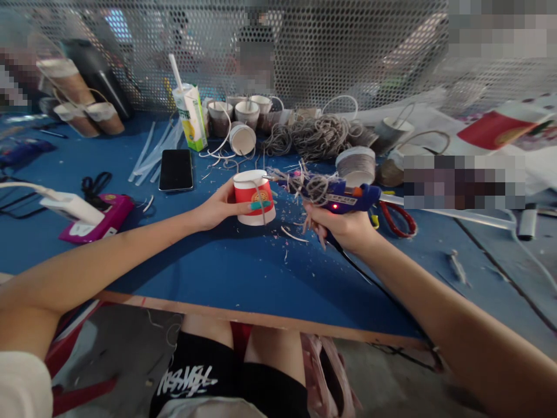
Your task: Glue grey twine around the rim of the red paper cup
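Note:
A red and white paper cup (pixel 249 191) is held above the blue table by my left hand (pixel 216 204), whose fingers are wrapped round its side. A thin cord runs over the cup's rim and down its front. My right hand (pixel 343 226) grips a blue glue gun (pixel 357 201) with a lit red light and a clear glue stick in its back end. Tangled grey strands cover the front of the gun. Its metal tip (pixel 268 177) points left at the cup's rim, touching or very close to it.
Behind the cup lie a heap of grey cord (pixel 319 136), several cord-wrapped cups and a drink carton (pixel 191 119). A phone (pixel 176 169) and purple power strip (pixel 98 217) are at left. Red-handled scissors (pixel 398 219) lie right, near the gun's trailing cable.

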Available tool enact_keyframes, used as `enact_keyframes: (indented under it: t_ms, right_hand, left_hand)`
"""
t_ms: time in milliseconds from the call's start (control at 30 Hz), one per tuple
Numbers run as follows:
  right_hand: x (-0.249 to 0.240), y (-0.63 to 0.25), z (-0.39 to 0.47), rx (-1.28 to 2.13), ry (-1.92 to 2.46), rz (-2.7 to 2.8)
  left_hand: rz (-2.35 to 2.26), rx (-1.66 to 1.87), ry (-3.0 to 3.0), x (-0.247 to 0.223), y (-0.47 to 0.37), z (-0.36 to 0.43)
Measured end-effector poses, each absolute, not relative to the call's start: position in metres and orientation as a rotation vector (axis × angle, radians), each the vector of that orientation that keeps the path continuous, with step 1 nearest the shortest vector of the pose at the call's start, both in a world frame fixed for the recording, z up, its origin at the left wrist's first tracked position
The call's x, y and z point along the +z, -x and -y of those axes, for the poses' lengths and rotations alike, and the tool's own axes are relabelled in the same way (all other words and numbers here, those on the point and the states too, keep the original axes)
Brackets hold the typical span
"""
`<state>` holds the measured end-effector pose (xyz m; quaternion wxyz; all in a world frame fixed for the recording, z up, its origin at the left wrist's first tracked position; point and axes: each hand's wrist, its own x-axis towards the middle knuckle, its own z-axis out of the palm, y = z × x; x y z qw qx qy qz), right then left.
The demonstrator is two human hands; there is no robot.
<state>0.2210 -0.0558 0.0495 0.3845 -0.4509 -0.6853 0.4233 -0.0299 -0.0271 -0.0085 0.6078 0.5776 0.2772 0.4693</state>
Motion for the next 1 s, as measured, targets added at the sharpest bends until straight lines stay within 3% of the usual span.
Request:
enact_keyframes:
  t_ms: [1000]
  right_hand:
    - [0.0501, -0.2216, 0.0538, 1.014, 1.159, 1.727]
  left_hand:
    - [-0.635, 1.095, -1.327, -0.0070, 0.0300, 0.0288]
